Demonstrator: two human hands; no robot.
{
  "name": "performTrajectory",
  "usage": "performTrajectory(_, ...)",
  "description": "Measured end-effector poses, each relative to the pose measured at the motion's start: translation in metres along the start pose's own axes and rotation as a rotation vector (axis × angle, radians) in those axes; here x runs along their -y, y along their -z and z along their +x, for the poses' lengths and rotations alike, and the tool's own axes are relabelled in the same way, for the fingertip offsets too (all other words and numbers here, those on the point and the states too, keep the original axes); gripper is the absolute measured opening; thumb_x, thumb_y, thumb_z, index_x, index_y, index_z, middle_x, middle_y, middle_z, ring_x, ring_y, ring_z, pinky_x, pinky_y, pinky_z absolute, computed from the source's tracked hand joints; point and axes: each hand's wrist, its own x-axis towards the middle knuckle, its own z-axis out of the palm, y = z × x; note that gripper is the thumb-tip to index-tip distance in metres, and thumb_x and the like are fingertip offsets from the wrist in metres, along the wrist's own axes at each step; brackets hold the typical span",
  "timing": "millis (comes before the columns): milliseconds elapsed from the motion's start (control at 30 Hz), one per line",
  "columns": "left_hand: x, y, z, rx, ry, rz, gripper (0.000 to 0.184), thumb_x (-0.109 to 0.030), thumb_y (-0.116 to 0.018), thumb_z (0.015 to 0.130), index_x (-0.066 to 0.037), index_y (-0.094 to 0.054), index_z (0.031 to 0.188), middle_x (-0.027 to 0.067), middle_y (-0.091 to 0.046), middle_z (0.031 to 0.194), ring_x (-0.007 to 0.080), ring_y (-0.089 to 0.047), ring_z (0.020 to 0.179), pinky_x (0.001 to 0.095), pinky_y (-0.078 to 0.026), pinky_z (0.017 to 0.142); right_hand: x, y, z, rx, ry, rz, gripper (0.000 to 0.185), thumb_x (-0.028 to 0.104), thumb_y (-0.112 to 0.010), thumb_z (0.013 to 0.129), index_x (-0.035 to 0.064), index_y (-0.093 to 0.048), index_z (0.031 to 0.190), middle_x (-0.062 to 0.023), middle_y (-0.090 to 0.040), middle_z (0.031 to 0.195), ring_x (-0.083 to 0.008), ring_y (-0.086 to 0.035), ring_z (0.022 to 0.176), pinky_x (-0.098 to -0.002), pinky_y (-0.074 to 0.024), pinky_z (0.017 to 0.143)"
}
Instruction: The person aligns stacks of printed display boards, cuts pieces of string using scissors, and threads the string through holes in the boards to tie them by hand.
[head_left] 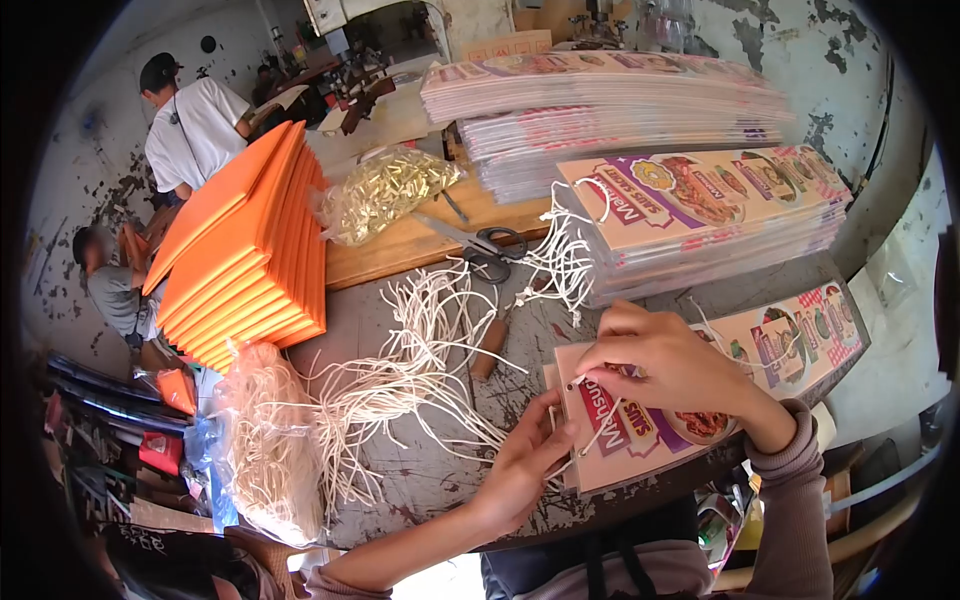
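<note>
Fingers of the right hand point(665, 365) come together at the far-left corner of a long printed card point(615, 462), thumb and forefinger pinched on a white cord point(603, 434) there. The left hand point(528, 455) is clamped on the left edge of that card; whether its fingertips also catch the cord is hidden.

What matters is the card's left end: its long axis runs from near left to far right, and both hands work at that short end. The right hand is above the printed face, directly over the corner, and its forearm reaches in from the near right. The left hand is just outside the edge, to the left and slightly nearer. The cord trails over the face from the pinch toward the near-left edge.

On the worn table point(420, 505), loose cords point(400, 345) spread to the left of the left hand. Scissors point(470, 240) lie beyond both hands, beside a bunch of knotted cords point(560, 262). A stack of printed cards point(700, 200) stands on the far side of the right hand.
</note>
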Motion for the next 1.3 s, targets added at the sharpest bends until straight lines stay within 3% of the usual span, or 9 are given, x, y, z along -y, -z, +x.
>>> performTrajectory(200,-0.001,0.018,0.010,0.150,0.041,-0.143,0.028,-0.020,-0.044,0.093,-0.010,-0.039,0.119,-0.0044,-0.037,0.074,0.0021,-0.030,0.060,0.0179,-0.025,0.053,-0.008,-0.010,-0.005,-0.050,0.148,-0.186,0.014,0.008,-0.058,0.077,0.0054,-0.058,0.091,-0.0080,-0.050,0.085,-0.0234,-0.050,0.086,-0.0335,-0.0456,0.068)
performTrajectory(300,0.001,0.015,0.015,0.091,0.041,-0.052,0.021,-0.022,-0.042,0.095,-0.012,-0.041,0.113,-0.0055,-0.036,0.069,0.0016,-0.029,0.058,0.0176,-0.024,0.052,-0.008,-0.012,-0.007,-0.063,0.160,-0.184,0.015,0.008,-0.057,0.077,0.0041,-0.057,0.091,-0.0087,-0.051,0.083,-0.0248,-0.052,0.084,-0.0333,-0.0461,0.067)
performTrajectory(500,0.000,0.015,0.018,0.030,-0.046,0.144,0.019,-0.024,-0.042,0.094,-0.013,-0.040,0.110,-0.0059,-0.036,0.062,0.0022,-0.030,0.051,0.0163,-0.023,0.045,0.006,-0.006,-0.008,-0.054,-0.124,0.095,0.012,0.011,-0.054,0.084,0.0053,-0.057,0.093,-0.0100,-0.054,0.079,-0.0298,-0.058,0.074,-0.0358,-0.0460,0.063)
performTrajectory(667,0.001,0.011,0.019,-0.016,-0.110,0.182,0.023,-0.027,-0.040,0.095,-0.012,-0.040,0.113,-0.0048,-0.038,0.062,0.0029,-0.031,0.049,0.0159,-0.021,0.043,-0.004,-0.017,-0.008,-0.186,-0.018,0.107,0.010,0.008,-0.061,0.080,0.0082,-0.061,0.089,-0.0070,-0.055,0.079,-0.0237,-0.056,0.068,-0.0320,-0.0448,0.060)
performTrajectory(733,0.004,0.006,0.017,-0.084,-0.468,0.431,0.027,-0.031,-0.038,0.095,-0.011,-0.041,0.112,-0.0042,-0.038,0.062,0.0029,-0.030,0.049,0.0167,-0.022,0.043,-0.005,-0.019,-0.008,-0.200,-0.018,0.100,0.010,0.008,-0.061,0.079,0.0078,-0.061,0.089,-0.0071,-0.055,0.080,-0.0237,-0.056,0.069,-0.0319,-0.0449,0.060)
performTrajectory(767,0.004,0.009,0.017,-0.085,-0.468,0.431,0.027,-0.031,-0.038,0.095,-0.011,-0.041,0.112,-0.0042,-0.038,0.062,0.0029,-0.030,0.049,0.0167,-0.022,0.043,-0.006,-0.021,-0.008,-0.209,0.013,0.098,0.010,0.007,-0.061,0.079,0.0076,-0.061,0.089,-0.0072,-0.055,0.081,-0.0235,-0.056,0.071,-0.0317,-0.0448,0.060)
performTrajectory(833,0.004,0.020,0.019,0.011,-0.499,0.620,0.028,-0.027,-0.034,0.097,-0.005,-0.046,0.109,0.0002,-0.041,0.059,0.0067,-0.037,0.053,0.0232,-0.031,0.048,-0.006,-0.023,-0.007,-0.217,0.044,0.097,0.011,0.007,-0.062,0.079,0.0073,-0.061,0.089,-0.0073,-0.054,0.082,-0.0233,-0.056,0.072,-0.0315,-0.0448,0.060)
performTrajectory(933,0.003,0.019,0.018,-0.034,-0.379,0.661,0.030,-0.028,-0.035,0.097,-0.004,-0.052,0.100,0.0010,-0.042,0.058,0.0057,-0.038,0.055,0.0235,-0.032,0.049,-0.005,-0.024,-0.007,-0.206,0.091,0.065,0.012,0.006,-0.063,0.077,0.0070,-0.060,0.089,-0.0069,-0.054,0.083,-0.0228,-0.055,0.074,-0.0316,-0.0447,0.061)
performTrajectory(1300,0.006,0.020,0.020,-0.023,-0.478,0.798,0.017,-0.017,-0.043,0.094,-0.001,-0.051,0.094,0.0052,-0.053,0.067,0.0077,-0.046,0.059,0.0239,-0.040,0.055,-0.008,-0.026,-0.008,-0.145,0.096,0.085,0.011,0.006,-0.060,0.080,0.0045,-0.056,0.090,-0.0087,-0.050,0.083,-0.0244,-0.053,0.077,-0.0325,-0.0435,0.064)
